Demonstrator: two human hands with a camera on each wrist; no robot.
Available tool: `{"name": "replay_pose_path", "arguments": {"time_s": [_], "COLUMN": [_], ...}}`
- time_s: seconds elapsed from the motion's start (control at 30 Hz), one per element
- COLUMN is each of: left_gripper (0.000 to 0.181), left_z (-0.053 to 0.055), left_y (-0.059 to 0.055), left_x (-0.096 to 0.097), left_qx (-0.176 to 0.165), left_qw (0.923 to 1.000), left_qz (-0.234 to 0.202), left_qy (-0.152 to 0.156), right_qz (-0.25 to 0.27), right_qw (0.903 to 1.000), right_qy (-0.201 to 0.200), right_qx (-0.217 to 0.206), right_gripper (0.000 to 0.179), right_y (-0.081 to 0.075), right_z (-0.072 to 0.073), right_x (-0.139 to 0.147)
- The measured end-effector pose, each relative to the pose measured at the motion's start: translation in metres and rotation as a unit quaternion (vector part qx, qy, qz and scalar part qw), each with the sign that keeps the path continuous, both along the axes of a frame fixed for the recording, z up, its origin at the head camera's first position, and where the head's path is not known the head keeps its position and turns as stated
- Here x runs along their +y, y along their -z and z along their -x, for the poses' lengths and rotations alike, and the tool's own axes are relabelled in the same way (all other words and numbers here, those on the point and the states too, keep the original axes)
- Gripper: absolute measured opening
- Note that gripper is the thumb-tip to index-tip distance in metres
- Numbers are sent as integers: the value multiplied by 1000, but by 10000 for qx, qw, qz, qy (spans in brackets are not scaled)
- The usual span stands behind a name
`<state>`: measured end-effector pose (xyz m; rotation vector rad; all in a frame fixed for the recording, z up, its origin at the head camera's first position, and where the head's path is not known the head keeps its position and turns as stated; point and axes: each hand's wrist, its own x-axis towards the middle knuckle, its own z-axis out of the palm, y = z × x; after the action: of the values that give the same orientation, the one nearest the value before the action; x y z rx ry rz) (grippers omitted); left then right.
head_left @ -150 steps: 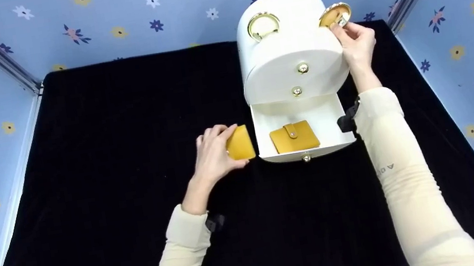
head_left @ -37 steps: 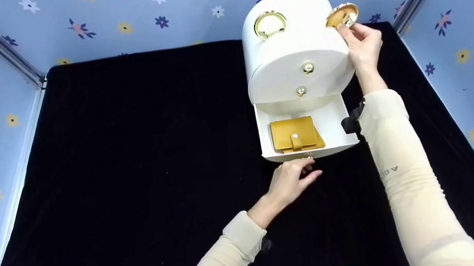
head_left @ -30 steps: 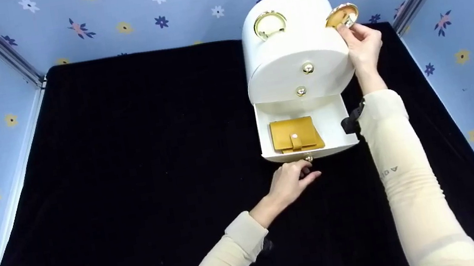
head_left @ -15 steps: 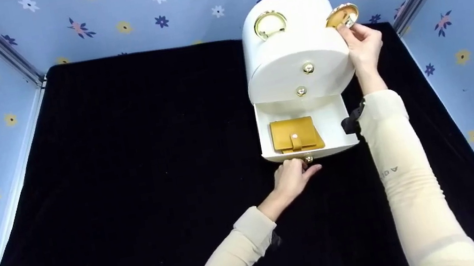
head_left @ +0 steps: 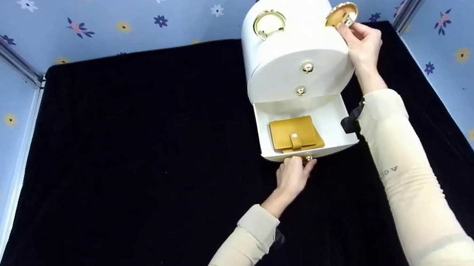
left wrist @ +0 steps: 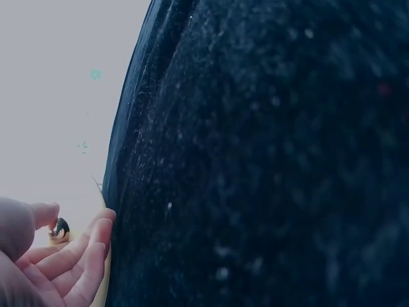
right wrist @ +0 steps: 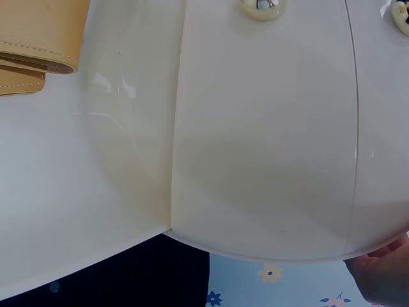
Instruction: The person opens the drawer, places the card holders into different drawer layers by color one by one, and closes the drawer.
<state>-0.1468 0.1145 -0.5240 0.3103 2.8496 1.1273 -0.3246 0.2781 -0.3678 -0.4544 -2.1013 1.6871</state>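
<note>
A white jewellery box (head_left: 290, 48) with a rounded front stands at the back right, its bottom drawer (head_left: 336, 127) pulled out. Two mustard-yellow wallets (head_left: 292, 132) lie stacked in that drawer; the upper one largely covers the lower. My left hand (head_left: 291, 175) rests against the drawer front. In the left wrist view its fingers (left wrist: 89, 256) lie extended along the front, the thumb beside the small gold knob (left wrist: 60, 231). My right hand (head_left: 363, 44) grips the base of the gold, round, ear-like handle (head_left: 341, 15) at the box's right side.
Black cloth (head_left: 142, 167) covers the table. Blue flowered walls (head_left: 179, 9) enclose the back and both sides, with metal posts at the corners. Two more gold knobs (head_left: 307, 67) sit on the closed upper drawers. Another gold round handle (head_left: 269, 24) is on the box's left.
My left hand, which held the second yellow wallet, has laid it on the first and moved to the drawer front, its thumb nearing the knob. The right hand keeps its place.
</note>
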Motion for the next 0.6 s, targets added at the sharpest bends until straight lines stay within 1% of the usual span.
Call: {"name": "replay_pose_path", "arguments": {"time_s": [0.13,0.3,0.47,0.6], "left_gripper": [34,35,35,35], "left_z": [0,3,10,17], "left_y": [-1,-4,-6,-7], "left_x": [1,0,-1,-1], "left_qx": [32,69,47,50], "left_qw": [10000,9999,9999,9999], "left_qz": [-73,24,63,98], "left_qy": [50,113,86,68], "right_qz": [-26,-78,-153,-118], "right_qw": [10000,10000,9999,9999], "right_qy": [4,-17,-8,2], "right_qx": [-30,6,2,24], "right_gripper": [28,27,29,30], "right_y": [-1,-1,-1,0], "right_z": [0,0,0,0], "right_x": [0,0,1,1]}}
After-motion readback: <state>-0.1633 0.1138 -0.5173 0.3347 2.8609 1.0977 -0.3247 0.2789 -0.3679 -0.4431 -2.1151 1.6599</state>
